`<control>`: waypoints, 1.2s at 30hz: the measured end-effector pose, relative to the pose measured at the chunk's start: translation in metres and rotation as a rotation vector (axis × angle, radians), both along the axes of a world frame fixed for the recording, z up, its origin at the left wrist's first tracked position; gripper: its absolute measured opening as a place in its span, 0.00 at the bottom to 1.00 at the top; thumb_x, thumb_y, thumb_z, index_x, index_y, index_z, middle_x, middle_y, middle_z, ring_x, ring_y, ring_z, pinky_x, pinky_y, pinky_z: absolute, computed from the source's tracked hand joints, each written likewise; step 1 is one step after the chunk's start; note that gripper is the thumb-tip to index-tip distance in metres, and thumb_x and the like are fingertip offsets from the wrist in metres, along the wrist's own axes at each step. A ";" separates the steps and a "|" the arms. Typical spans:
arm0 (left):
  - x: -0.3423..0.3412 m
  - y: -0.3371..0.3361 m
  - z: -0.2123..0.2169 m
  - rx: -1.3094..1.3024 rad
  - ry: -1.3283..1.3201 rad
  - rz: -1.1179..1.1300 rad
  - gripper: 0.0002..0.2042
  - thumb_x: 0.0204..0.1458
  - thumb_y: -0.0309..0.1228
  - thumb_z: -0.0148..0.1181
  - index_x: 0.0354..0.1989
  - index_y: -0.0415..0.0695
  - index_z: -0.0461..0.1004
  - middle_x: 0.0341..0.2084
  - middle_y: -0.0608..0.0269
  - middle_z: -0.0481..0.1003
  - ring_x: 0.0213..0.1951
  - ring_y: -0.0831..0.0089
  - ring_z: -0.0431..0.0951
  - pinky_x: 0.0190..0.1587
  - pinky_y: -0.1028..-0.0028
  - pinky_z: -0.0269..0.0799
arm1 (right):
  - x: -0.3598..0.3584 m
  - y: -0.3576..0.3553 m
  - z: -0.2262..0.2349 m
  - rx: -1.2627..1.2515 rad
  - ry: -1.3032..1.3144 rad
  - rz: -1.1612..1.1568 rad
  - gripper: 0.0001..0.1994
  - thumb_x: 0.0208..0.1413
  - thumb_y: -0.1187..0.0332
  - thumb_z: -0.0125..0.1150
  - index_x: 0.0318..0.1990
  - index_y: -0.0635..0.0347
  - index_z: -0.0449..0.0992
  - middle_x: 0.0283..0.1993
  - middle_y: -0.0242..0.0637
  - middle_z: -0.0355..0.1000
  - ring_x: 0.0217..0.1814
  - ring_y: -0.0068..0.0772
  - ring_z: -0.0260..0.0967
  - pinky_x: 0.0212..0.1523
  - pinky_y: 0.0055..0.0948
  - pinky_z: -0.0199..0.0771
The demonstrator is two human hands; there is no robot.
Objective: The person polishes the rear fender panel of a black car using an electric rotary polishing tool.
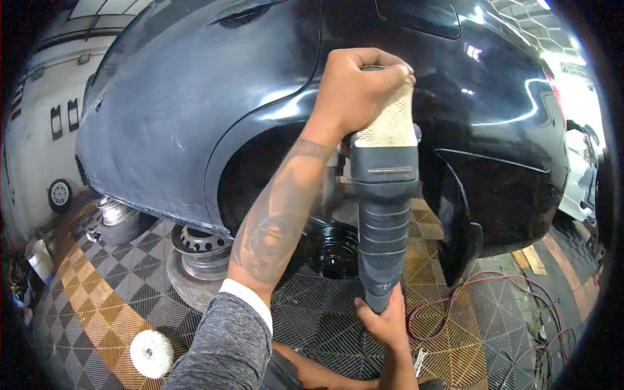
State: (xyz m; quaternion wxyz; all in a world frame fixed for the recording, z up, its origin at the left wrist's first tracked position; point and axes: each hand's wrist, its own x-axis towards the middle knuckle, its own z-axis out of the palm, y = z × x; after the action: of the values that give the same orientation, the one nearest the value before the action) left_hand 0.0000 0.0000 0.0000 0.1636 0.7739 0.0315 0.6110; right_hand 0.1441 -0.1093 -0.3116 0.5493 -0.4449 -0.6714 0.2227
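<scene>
In front of the car [162,143], we hold the power tool [385,224]: our left hand [361,88], fingers tightly curled, grips its pale mesh cover [392,120]; our right hand [390,320] closes round its handle.

No readable text anywhere. Power tool [385,227]: tiny pale marking low on its dark body, just above the right hand [389,322], too small to make out. Black car panel [448,97]: bright patches, look like reflections, nothing legible. Small panel [573,70] high at far right: faint dark lines, writing or slats, can't tell. White round pad [142,354] on floor [110,312]: no legible label.
</scene>
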 end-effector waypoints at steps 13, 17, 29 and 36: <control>-0.124 0.014 -0.002 -0.152 -0.105 -0.049 0.14 0.57 0.31 0.56 0.44 0.31 0.76 0.39 0.45 0.81 0.39 0.60 0.83 0.43 0.69 0.80 | -0.066 0.007 0.048 -0.082 -0.011 0.196 0.53 0.45 0.68 0.66 0.77 0.58 0.37 0.62 0.54 0.71 0.62 0.52 0.72 0.63 0.40 0.68; -0.148 0.015 -0.004 -0.183 -0.185 -0.073 0.12 0.56 0.29 0.58 0.40 0.30 0.78 0.36 0.48 0.81 0.35 0.64 0.83 0.40 0.71 0.79 | -0.072 0.011 0.056 -0.108 -0.029 0.311 0.53 0.49 0.67 0.66 0.77 0.59 0.35 0.64 0.58 0.67 0.65 0.54 0.70 0.65 0.40 0.66; -0.146 0.019 0.005 -0.207 -0.108 0.000 0.16 0.55 0.33 0.56 0.44 0.31 0.76 0.39 0.47 0.80 0.40 0.59 0.82 0.44 0.66 0.79 | -0.064 -0.005 0.030 0.239 -0.110 0.312 0.48 0.63 0.56 0.59 0.75 0.67 0.30 0.68 0.67 0.60 0.65 0.64 0.66 0.65 0.42 0.65; -0.113 0.016 0.012 -0.232 -0.075 -0.081 0.15 0.56 0.31 0.56 0.45 0.31 0.76 0.39 0.46 0.80 0.39 0.59 0.83 0.43 0.66 0.80 | -0.044 -0.023 0.036 0.159 -0.052 0.263 0.47 0.63 0.56 0.58 0.75 0.67 0.31 0.65 0.68 0.63 0.62 0.63 0.69 0.62 0.42 0.69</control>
State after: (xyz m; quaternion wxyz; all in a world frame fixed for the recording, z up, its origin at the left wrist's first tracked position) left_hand -0.1130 0.0158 0.0117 0.2774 0.7270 0.0644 0.6248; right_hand 0.0999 -0.1320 -0.2760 0.5312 -0.3137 -0.7534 0.2275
